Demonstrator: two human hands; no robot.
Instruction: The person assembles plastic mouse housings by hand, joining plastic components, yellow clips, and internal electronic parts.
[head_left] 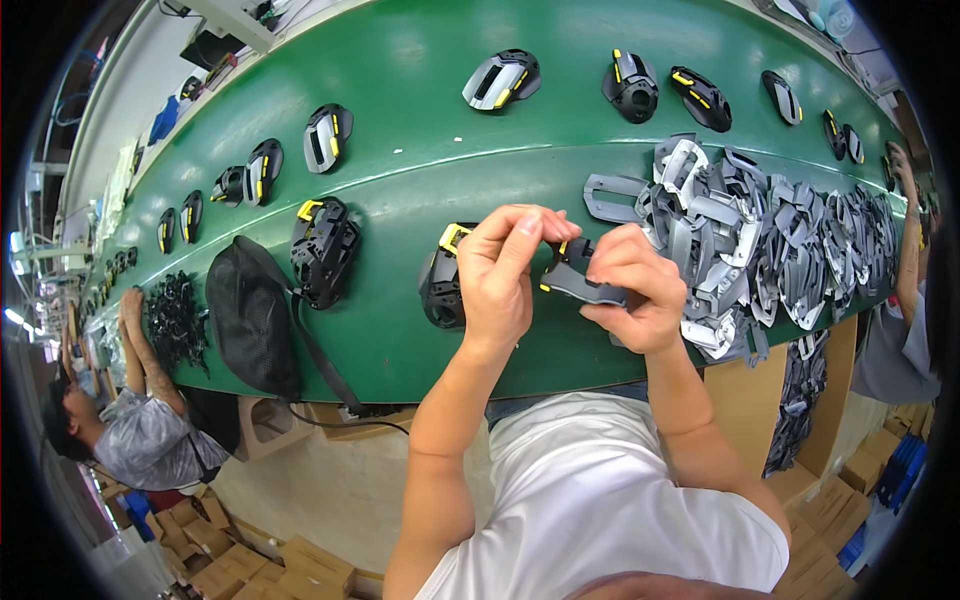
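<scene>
Over the near half of the green table [400,360], my right hand [640,285] grips a dark grey plastic mouse shell piece with yellow accents [582,283]. My left hand [498,275] is closed in a pinch beside that piece's upper end; what sits between its fingertips is too small to make out. Partly behind my left wrist lies a black mouse body with a yellow part [442,285]. Farther left is another open black mouse body [325,252] with a yellow clip. A heap of loose grey shell pieces [715,225] lies just beyond my right hand.
Several grey, black and yellow mice, one a silver-topped mouse [502,80], are spaced along the far half. On the left lie a black mesh bag [250,320] with a strap and a pile of small black parts [178,320]. Co-workers sit at both sides; cardboard boxes [310,565] stand below.
</scene>
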